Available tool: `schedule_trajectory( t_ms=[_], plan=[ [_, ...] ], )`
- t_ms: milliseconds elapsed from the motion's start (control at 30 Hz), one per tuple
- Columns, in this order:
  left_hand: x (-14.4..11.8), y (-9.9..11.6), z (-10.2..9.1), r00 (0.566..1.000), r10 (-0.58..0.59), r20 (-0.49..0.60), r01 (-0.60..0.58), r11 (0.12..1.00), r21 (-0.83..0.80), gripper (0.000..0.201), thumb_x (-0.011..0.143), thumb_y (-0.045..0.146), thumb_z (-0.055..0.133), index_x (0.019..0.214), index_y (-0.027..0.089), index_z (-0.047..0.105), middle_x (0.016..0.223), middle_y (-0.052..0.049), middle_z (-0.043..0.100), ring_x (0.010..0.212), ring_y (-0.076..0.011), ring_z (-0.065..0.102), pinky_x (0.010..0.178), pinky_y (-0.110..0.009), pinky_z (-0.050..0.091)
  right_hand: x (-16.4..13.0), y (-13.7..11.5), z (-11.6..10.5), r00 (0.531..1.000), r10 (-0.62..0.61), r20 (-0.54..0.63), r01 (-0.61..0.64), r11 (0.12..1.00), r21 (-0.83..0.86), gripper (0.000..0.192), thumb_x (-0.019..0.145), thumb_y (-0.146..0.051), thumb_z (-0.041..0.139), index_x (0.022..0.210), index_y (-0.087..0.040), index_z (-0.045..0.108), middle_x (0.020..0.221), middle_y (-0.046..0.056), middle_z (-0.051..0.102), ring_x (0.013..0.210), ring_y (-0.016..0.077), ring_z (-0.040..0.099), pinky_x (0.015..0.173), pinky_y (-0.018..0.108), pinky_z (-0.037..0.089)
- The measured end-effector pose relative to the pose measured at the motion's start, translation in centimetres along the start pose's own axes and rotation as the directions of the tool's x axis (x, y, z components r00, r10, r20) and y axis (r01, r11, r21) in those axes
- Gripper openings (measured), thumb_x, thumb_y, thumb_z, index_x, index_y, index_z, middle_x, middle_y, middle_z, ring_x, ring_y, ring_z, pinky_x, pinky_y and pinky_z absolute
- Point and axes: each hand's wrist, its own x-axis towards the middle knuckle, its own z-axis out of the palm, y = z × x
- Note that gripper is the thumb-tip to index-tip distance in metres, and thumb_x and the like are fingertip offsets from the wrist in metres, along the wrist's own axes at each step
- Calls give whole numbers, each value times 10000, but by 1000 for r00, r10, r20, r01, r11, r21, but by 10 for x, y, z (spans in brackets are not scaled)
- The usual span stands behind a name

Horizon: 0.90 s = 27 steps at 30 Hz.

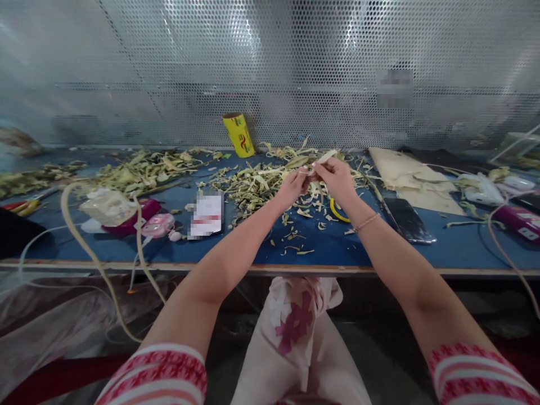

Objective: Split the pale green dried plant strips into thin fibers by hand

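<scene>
A pale, dried plant strip [327, 156] is held above the pile in front of me. My right hand [337, 175] pinches it, with its upper end sticking out past the fingers. At its lower end my left hand [294, 184] is closed, thumb and finger together near the right fingertips. Both hands hover close together over a heap of dry, pale green plant strips [248, 188] on the blue table [253, 244]. A yellow ring [338, 211], like a scissor handle, lies under my right wrist. What it belongs to is hidden.
Behind the heap leans a yellow tube [239, 135] against the perforated metal panel [287, 73]. To the left lie a phone [206, 216], a pink case [158, 225] and another heap [143, 171]. At right are a dark phone [408, 220], brown cardboard [415, 183] and a cable [502, 247].
</scene>
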Motion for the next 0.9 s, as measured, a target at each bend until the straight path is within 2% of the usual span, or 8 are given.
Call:
schedule_trajectory(
  t_ms=[67,267,400,500,700,900],
  plan=[
    [-1,1,0,1000,22,5,-22,999,23,395,880,440,550,613,165,453,463,60,377,411,-36,307,440,-194,236,1,-2,-1,1000,15,-22,-15,1000,20,350,692,-524,724,694,-196,603,597,-13,606,565,132,576,599,297,523],
    [-2,1,-1,988,151,-12,-150,987,66,365,795,482,648,719,204,424,492,82,386,434,-51,325,473,-214,253,-1,-8,-2,999,-5,-54,0,996,-90,352,692,-496,730,669,-166,612,516,-37,525,456,86,495,480,231,417],
    [3,-4,-4,968,247,52,-253,954,163,423,772,604,596,787,225,408,482,100,324,411,-66,295,455,-237,226,-1,-9,-4,999,44,-29,-48,980,-194,369,681,-502,722,662,-143,637,505,-32,519,443,83,485,460,220,374],
    [6,-6,-5,949,308,60,-314,923,223,469,762,669,551,784,221,415,519,87,329,446,-73,305,462,-242,223,0,-8,-5,998,56,-6,-56,973,-224,366,670,-495,725,641,-140,639,509,-26,527,455,82,481,469,218,357],
    [-2,4,-1,951,307,39,-303,897,322,452,760,593,627,696,191,432,593,58,377,526,-68,327,511,-244,251,1,-7,-6,1000,20,-20,-24,978,-208,360,707,-486,698,617,-150,609,509,-26,511,448,77,460,473,223,355],
    [-6,7,5,978,208,-6,-202,956,214,405,760,493,688,664,185,443,558,68,367,483,-56,297,490,-241,220,1,-7,-7,1000,4,-13,-6,988,-156,334,699,-470,721,654,-152,630,511,-47,487,425,62,433,474,223,357]
  ],
)
